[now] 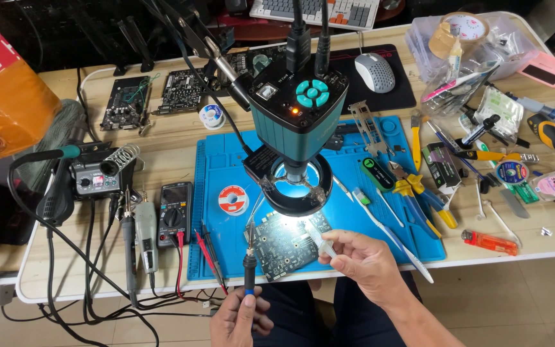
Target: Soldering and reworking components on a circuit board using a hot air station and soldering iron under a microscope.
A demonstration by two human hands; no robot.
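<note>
While lit from above, dark square circuit board (pixel 285 244), left hand (pixel 239 318) gripping soldering iron (pixel 250 270), right hand (pixel 364 260) pinching syringe (pixel 316 239)

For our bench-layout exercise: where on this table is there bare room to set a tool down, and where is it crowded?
Bare wood lies along the front edge, between the orange lighter and the table corner, and between the multimeter and the small solder reel. The blue mat is open near its left edge. The right side, around the yellow-handled pliers, is crowded with tools.
</note>
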